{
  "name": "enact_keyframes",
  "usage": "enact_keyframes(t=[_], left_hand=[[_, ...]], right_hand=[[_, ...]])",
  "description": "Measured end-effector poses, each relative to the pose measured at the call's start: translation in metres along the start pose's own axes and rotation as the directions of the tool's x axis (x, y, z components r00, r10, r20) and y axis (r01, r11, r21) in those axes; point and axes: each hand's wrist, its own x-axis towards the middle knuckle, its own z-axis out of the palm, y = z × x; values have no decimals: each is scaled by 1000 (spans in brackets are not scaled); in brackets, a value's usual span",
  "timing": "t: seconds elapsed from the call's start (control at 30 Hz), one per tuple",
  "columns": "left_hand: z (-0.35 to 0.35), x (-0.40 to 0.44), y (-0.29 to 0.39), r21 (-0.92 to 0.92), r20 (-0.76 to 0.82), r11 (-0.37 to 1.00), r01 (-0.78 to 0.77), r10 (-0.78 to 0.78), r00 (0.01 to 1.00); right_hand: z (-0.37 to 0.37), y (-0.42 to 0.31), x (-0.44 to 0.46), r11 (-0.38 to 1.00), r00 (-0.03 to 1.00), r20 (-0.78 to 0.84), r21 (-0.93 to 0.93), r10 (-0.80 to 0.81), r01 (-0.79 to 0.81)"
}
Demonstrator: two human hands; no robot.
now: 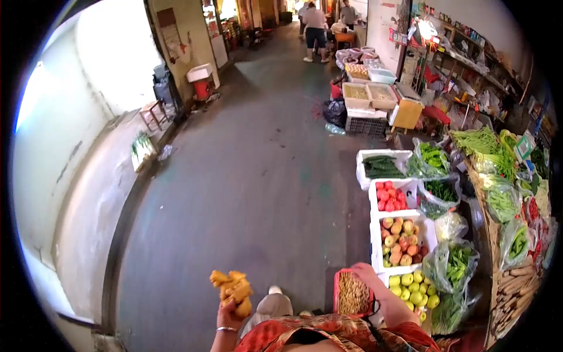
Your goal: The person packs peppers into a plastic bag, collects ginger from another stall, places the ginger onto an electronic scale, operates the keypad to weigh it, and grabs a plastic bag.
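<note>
My left hand (230,315), with a bracelet at the wrist, is closed around a knobbly piece of ginger root (234,287) and holds it out over the floor. On the other side, my right hand (367,274) reaches over the far right corner of a red basket (336,293) filled with what look like peanuts (353,295). The fingers of that hand point toward the far rim; I cannot make out whether they grip it. Just right of my right forearm lie green apples (415,287) in a white foam box.
White foam boxes line the right side, with reddish fruit (403,242), tomatoes (389,196) and cucumbers (382,166). Bagged greens (451,264) and a vegetable stand (492,234) lie beyond. A leek bundle (142,151) sits by the left kerb. People (315,29) stand far down the aisle.
</note>
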Motion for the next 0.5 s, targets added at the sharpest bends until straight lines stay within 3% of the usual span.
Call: enact_keyframes(t=[0.03, 0.1, 0.2, 0.23, 0.3, 0.33, 0.4, 0.43, 0.47, 0.5], left_hand=[[7, 25, 11, 25, 21, 999, -21, 21, 1000], [12, 82, 29, 86, -37, 996, -36, 40, 999], [48, 166, 60, 143, -165, 990, -1, 25, 986], [74, 197, 66, 193, -161, 980, -49, 80, 984], [128, 255, 76, 221, -134, 975, 2, 28, 991], [155, 289, 84, 262, -95, 965, 18, 7, 995], [214, 354, 78, 291, -58, 956, 18, -1, 998], [241, 383, 73, 308, -58, 951, 27, -10, 998], [268, 412, 67, 345, 65, 938, 28, -53, 997], [300, 442, 59, 374, 190, 927, 19, -97, 977]], right_hand=[[3, -18, 46, 984, 998, 36, 172, 45, -50], [-1, -101, 89, 988, 990, 139, 156, -28, 6], [-5, -138, 140, 985, 992, 128, 172, 5, -27], [-8, -120, 155, 986, 995, 100, 166, 5, -22], [-14, -103, 153, 925, 973, 36, 306, 227, -227], [-22, -27, 172, 894, 963, 163, -365, -216, 262], [-37, 7, 156, 666, 954, 282, -732, 102, 145], [-28, 162, 165, 512, 980, 193, -848, 54, 139], [-46, 104, 149, 802, 939, 200, -586, 281, -115], [-62, 88, 154, 859, 896, 161, -395, 414, -326]])
